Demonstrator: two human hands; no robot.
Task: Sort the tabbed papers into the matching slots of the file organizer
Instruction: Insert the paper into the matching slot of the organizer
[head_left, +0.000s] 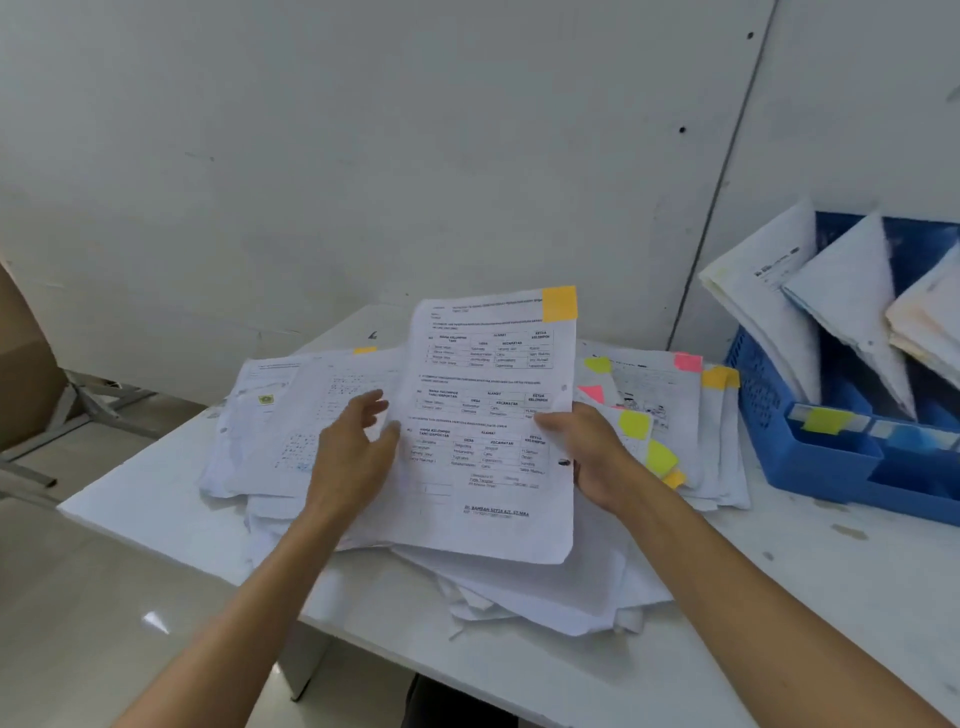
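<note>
My right hand (587, 452) grips the right edge of a printed sheet (488, 415) with an orange tab (559, 303) at its top right corner, lifted and tilted above the pile. My left hand (358, 447) is at the sheet's left edge with fingers spread, holding nothing that I can see. Loose papers (291, 415) lie beneath, and a stack with pink, yellow and orange tabs (670, 395) lies to the right. The blue file organizer (831, 457) stands at the far right with papers in its slots and a yellow tab (826, 420) on its front label.
The white table (156, 499) ends at a left edge with floor below. A brown cardboard box (26, 364) and a metal frame stand to the left. A white wall rises right behind the table.
</note>
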